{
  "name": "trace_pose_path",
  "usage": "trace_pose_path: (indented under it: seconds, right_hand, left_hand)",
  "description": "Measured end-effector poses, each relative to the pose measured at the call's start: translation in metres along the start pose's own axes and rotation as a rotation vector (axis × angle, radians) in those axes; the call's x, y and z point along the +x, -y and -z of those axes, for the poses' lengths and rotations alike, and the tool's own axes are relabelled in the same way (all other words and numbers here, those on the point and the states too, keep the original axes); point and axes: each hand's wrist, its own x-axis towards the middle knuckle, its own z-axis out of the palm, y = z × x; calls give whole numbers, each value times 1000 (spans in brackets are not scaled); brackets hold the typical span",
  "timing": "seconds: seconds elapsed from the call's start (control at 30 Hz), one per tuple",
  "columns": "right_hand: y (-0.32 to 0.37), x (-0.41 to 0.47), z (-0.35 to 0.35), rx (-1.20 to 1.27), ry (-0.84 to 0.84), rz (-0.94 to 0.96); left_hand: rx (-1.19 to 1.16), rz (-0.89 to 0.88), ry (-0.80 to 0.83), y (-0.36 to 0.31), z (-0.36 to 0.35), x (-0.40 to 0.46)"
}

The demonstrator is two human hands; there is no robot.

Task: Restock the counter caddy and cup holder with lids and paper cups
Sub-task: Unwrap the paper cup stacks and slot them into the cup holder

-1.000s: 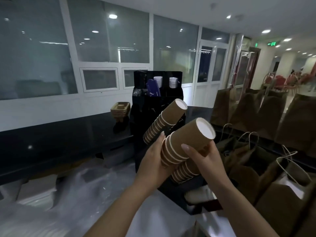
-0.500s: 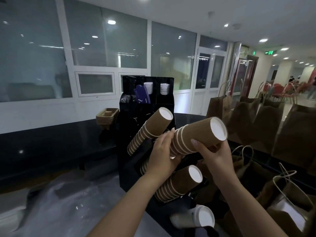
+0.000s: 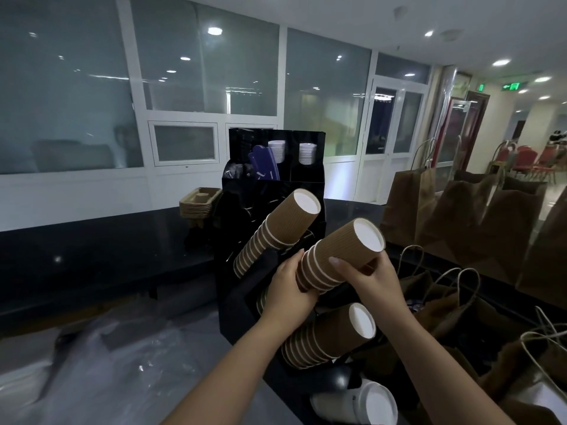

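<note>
A stack of brown cups (image 3: 340,256) at frame centre is gripped by both hands (image 3: 291,286) (image 3: 372,279); no writing is legible, perhaps through blur.

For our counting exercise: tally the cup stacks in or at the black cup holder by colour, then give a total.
Brown cup stacks: 3, namely the top stack, the held stack and the lower stack
White cup stacks: 1, the white stack
Total: 4

Single head-mounted wide-angle cam, facing fwd and slightly down. Close on the black cup holder (image 3: 270,302) at arm's reach; windowed wall beyond.
</note>
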Motion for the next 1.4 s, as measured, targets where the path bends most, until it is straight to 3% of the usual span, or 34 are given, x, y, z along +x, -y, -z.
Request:
trace_pose_path:
  seconds: [0.1, 0.33, 0.67, 0.8, 0.97, 1.17, 1.27, 1.4]
  right_hand:
    - [-8, 4, -3, -47, 52, -25]
    - [-16, 10, -3, -89, 83, -48]
    - [-19, 9, -3, -127, 108, -60]
    - [-18, 3, -5, -124, 106, -108]
    - [-15, -15, -7, -215, -59, -100]
    - [12, -79, -35, -109, -376, -13]
    - [23, -105, -67, -4, -308, -51]
    - [32, -164, -135, 83, -42, -92]
  left_hand:
    - [-30, 67, 22, 9, -1, 0]
    - [-339, 217, 50, 2, 9, -1]
    - [-257, 194, 45, 2, 3, -5]
    - [-48, 147, 67, 0, 7, -14]
    - [-28, 110, 86, 0, 21, -45]
    - [-41, 154, 6, 21, 78, -89]
    - [5, 165, -61, 32, 115, -116]
    - [121, 196, -125, 52, 177, -163]
